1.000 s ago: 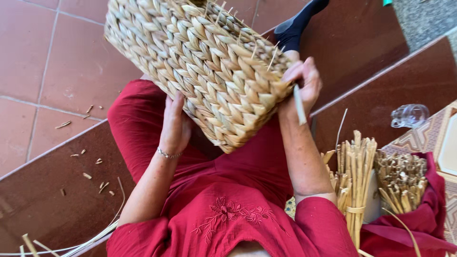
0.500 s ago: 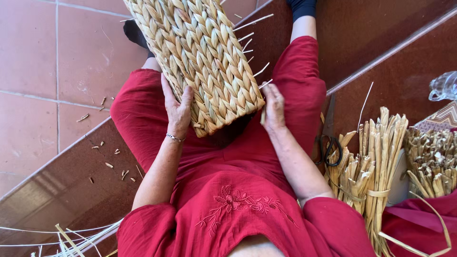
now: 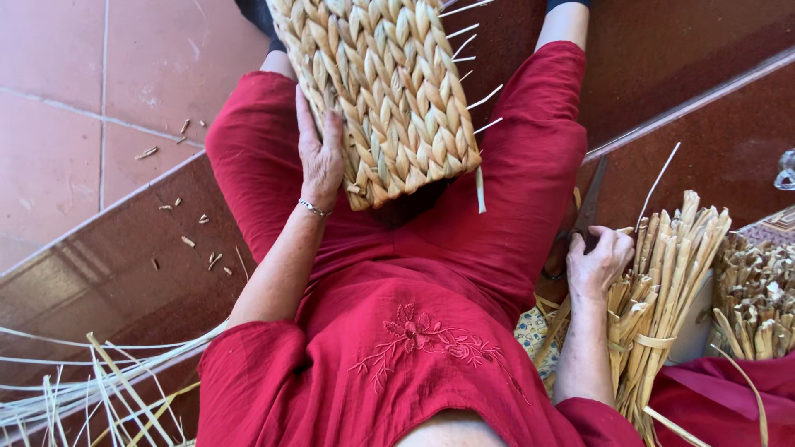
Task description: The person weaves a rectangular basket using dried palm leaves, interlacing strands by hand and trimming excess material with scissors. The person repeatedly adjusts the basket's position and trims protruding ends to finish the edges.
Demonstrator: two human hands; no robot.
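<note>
Two hands are working apart. Left hand [image 3: 319, 157] is lying flat and open against the side of the woven basket [image 3: 385, 91], fingers spread upward along the plaits, steadying rather than clasping it. Basket is resting tilted on the lap, between the knees of the red trousers [image 3: 513, 190], its near corner pointing toward the body; thin loose straw ends are sticking out along its right edge.

Right hand [image 3: 598, 261] is curling down at the right thigh, fingers closing around the dark handles of a pair of scissors [image 3: 586, 217]; the blade is pointing up along the step edge. Whether the grip is fully closed, I cannot tell.

Just right of that hand a tied bundle of straw stalks [image 3: 662, 298] is standing, a second bundle [image 3: 758, 290] beyond it. Loose strips [image 3: 91, 389] are lying at the lower left of the tiled floor [image 3: 74, 124], small offcuts scattered nearby.

Judgement: keeping the left palm pressed firm is holding the basket still, so any trimming of stray ends is best done close to the weave, blades pointing away from the leg.
</note>
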